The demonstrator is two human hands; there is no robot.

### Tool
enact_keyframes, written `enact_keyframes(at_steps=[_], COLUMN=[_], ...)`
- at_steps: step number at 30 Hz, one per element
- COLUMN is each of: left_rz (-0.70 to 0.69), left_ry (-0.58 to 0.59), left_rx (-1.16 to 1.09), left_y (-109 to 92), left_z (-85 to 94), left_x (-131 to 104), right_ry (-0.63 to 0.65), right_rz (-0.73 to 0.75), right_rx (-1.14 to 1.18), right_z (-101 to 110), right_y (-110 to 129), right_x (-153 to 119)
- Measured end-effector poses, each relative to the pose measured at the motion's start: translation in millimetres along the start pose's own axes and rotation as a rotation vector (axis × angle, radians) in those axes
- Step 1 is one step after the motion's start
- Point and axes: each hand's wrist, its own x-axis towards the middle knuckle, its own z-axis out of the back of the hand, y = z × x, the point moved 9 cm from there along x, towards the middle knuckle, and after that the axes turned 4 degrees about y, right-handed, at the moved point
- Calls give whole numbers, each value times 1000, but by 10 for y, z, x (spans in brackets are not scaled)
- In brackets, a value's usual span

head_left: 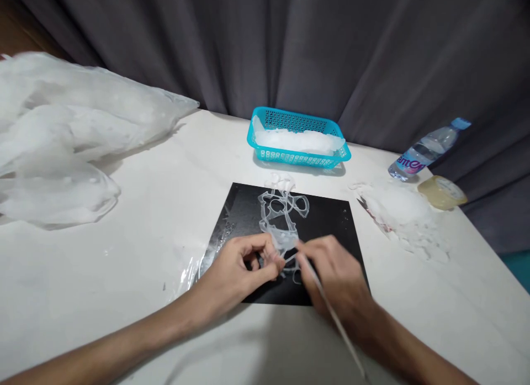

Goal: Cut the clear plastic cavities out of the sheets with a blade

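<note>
A translucent white cut-out sheet point(285, 240), full of holes with thin rims between them, lies over a black board point(323, 219). My left hand point(252, 263) is closed, thumb and forefinger pinching the sheet near its lower part. Just across from it, my right hand point(337, 272) is closed on a long, thin pale stick point(337, 321), which slants from the fingertips down toward the front edge of the view. Those right fingertips touch or almost touch the sheet; motion blur hides the exact contact. The sheet's far end reaches past the board's back edge.
Behind the board stands a turquoise basket point(298, 159) holding white sheets. Large clear bags point(74, 131) of white material fill the left. To the right are a pile of translucent scraps point(401, 208), a water bottle point(428, 150) and a yellowish tub point(442, 193). A grey curtain point(232, 48) hangs behind.
</note>
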Motion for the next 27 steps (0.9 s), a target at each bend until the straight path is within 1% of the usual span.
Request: enact_keyframes(at_steps=[1,3,4,6,7,9,11,12,13,14,15,16,17,18,19,20,21,22,23,26,27], left_rz=[24,72,90,118,127,125,94,69,36,-9,-71,-153,-245,-331,-401,-442,-447,-427,-391,-259,-220], left_ry=[-1,5,5,3,9,52,76,39,-36,-135,-238,-319,-347,-317,-242,-151,-68,-9,22,48,66], left_rx=[8,14,16,23,31,59,123,183,261,349,438,514,571,611,632,635,623,596,557,426,387], left_y=[18,50,62,80,85,78,38,2,-50,-123,-217,-321,-414,-480,-512,-512,-483,-442,-398,-304,-287], left_z=[14,43,61,95,104,90,93,140,218,309,389,433,421,358,261,159,75,22,1,25,28], left_x=[-1,-2,-2,3,7,22,43,55,63,61,47,26,12,10,19,32,49,67,87,133,141], right_ry=[-68,-225,-268,-273,-250,-172,-89,-45,-3,39,83,131,178,222,269,300,307,288,242,29,-9], right_rz=[-75,-342,-409,-448,-436,-385,-323,-298,-278,-264,-253,-242,-225,-205,-188,-176,-170,-176,-194,-252,-247], right_rx=[39,75,93,164,200,262,307,329,350,371,394,420,451,484,516,547,571,581,575,472,430], right_z=[119,388,487,584,591,544,468,427,387,347,305,259,215,173,129,98,84,86,103,176,161], right_y=[-173,-629,-782,-950,-969,-916,-800,-738,-678,-621,-564,-503,-436,-366,-300,-249,-216,-210,-233,-350,-357], right_x=[39,59,67,101,120,149,164,169,173,178,182,186,190,192,188,180,172,164,154,106,89])
